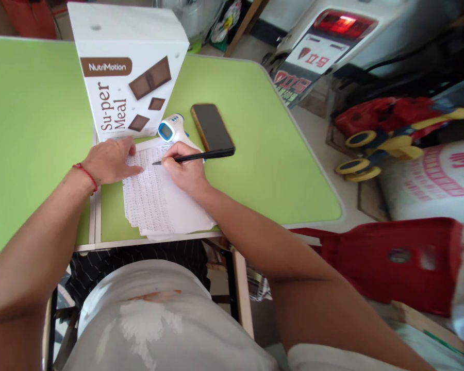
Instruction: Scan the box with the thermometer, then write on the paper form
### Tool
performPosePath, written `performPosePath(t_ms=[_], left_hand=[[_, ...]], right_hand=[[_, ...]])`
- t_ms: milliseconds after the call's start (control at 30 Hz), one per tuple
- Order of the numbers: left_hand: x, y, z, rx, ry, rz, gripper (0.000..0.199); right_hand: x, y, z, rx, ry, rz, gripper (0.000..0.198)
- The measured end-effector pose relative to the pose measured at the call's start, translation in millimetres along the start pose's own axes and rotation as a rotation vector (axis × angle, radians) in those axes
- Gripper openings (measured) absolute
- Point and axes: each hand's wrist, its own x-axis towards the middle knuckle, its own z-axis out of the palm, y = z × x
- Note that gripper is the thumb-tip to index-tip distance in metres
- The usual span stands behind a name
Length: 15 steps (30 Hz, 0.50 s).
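Observation:
My right hand point(185, 170) grips a black pen point(201, 155), its tip touching the upper part of a stack of printed white sheets point(154, 206) lying on the green table point(255, 154). My left hand point(110, 161), with a red string on the wrist, lies flat on the sheets' top left corner, fingers together, pinning the paper down. The sheets are covered with dense rows of small print.
A white Su-per Meal box point(127, 67) stands just behind my left hand. A blue-and-white infrared thermometer point(172, 129) and a dark phone point(211, 126) lie behind the sheets. A red plastic stool point(390, 263), a toy vehicle point(390, 129) and a printed sack point(433, 180) are on the right.

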Motion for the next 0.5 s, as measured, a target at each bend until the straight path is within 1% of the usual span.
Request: performPosePath(t_ms=[267,500], left_hand=[[0.2,0.2,-0.7,0.004,-0.005,-0.004,0.046],[1.2,-1.6,1.5,-0.002,0.013,-0.002,0.047]], right_hand=[[-0.7,-3.4,-0.6,-0.006,-0.02,0.003,0.013],[-1.0,-6.0,-0.5,0.01,-0.059,0.038,0.015]])
